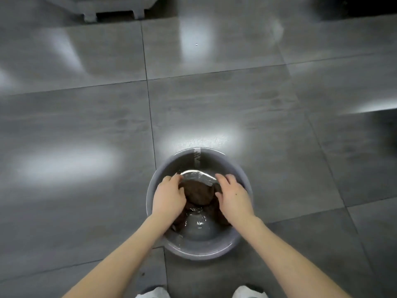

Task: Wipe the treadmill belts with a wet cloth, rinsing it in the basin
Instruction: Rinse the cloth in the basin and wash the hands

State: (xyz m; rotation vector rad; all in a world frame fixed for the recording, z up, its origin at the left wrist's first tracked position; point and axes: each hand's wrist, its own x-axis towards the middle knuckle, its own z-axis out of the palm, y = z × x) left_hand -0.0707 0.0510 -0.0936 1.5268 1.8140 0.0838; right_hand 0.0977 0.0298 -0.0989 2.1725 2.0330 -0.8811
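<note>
Cloth [198,193], dark brown and bunched into a lump, lies inside the basin [194,161], clasped from both sides. The left hand [169,196] curls its fingers round the lump's left side, and the right hand [233,194] curls round its right side, so each has a firm hold of it. Loose folds of the cloth trail down beneath the wrists into shallow water [197,227] at the basin's bottom. The basin is round and grey and stands on a floor [247,100] of large grey tiles with bright patches of reflected light. Just nearer than the basin, two white shoes [247,293] show their toes. Well beyond the basin, to its far left, stands the pale grey footed base of a machine [111,9].
</note>
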